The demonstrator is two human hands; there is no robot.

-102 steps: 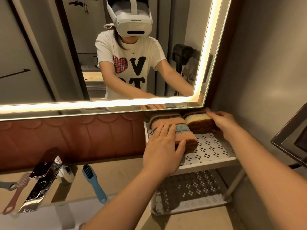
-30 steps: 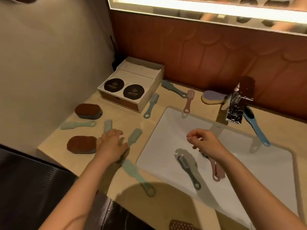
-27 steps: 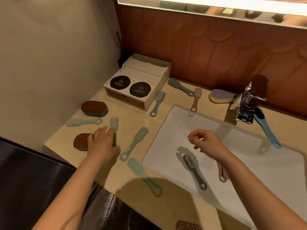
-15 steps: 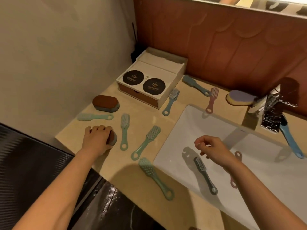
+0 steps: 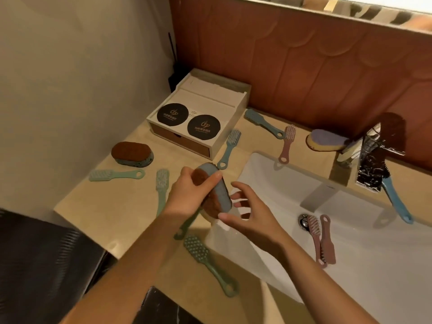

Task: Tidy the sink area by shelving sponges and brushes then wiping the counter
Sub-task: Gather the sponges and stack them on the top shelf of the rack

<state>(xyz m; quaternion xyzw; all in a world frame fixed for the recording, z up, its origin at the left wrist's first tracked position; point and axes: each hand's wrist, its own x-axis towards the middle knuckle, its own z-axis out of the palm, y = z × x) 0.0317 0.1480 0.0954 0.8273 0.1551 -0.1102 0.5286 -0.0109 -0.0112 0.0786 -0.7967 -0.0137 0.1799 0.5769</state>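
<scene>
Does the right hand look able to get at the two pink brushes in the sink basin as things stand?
Probably yes: the right hand is open, gripping nothing, and the pink brushes lie uncovered beside the drain, with nothing between them.

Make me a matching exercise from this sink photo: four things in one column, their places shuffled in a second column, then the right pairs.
Things
1. pair of pink brushes
2. purple and yellow sponge
3. long blue brush
4. white box

Places
A. on the counter, right of the faucet
B. back corner of the counter, by the wall
C. in the sink basin, beside the drain
D. behind the sink basin, just left of the faucet

Pairs: 1-C, 2-D, 3-A, 4-B
</scene>
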